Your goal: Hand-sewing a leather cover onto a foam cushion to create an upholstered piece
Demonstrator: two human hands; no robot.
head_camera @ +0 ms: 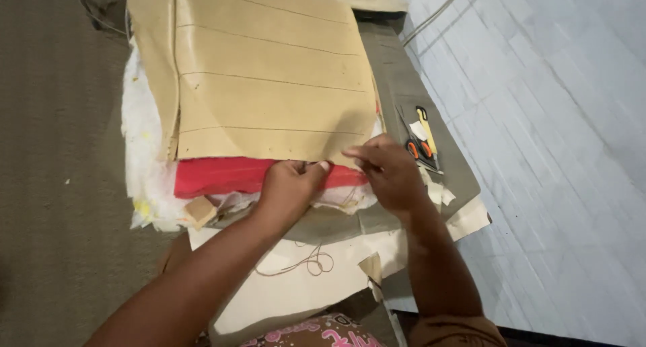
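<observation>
hands (289,185) (389,171) pinching tan panel (269,85), red fabric (222,174)

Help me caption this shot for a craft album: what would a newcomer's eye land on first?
First, the big tan stitched panel with parallel seam lines, filling the upper middle. Just below its near edge a bright red fabric strip peeks out over white padding, where the left hand and right hand meet, pinching at the panel's edge. To the right, orange-handled scissors lie on grey material.

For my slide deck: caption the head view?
Both hands pinch the tan panel's edge over red fabric.
</observation>
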